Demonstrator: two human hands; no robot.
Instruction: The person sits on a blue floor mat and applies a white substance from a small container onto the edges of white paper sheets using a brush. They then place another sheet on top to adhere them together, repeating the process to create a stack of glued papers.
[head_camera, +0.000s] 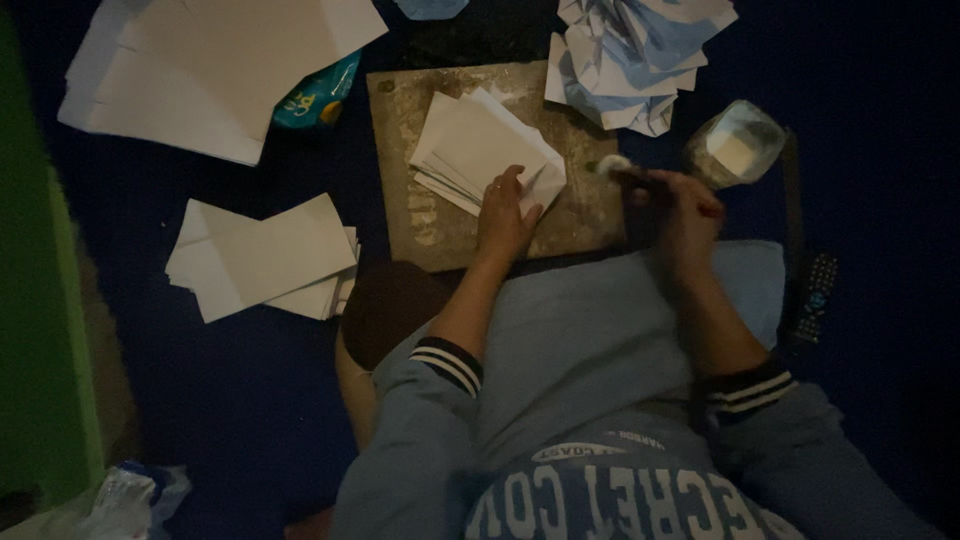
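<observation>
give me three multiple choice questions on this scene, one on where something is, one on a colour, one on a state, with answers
1. Where does the left hand rest?
A. on the stack of folded white papers on the board
B. on the remote control
C. on the plastic bag by the green wall

2. What colour is the floor covering around the board?
A. red
B. dark blue
C. yellow

3. What is the state of the right hand?
A. open and flat on the floor
B. closed around a brush
C. tucked into a sleeve

Answers:
1. A, its fingers lie on the stack of folded white papers on the stained board.
2. B, the covering shows dark blue on all sides.
3. B, it grips a brush whose whitish tip points toward the board, near the glass jar.
</observation>
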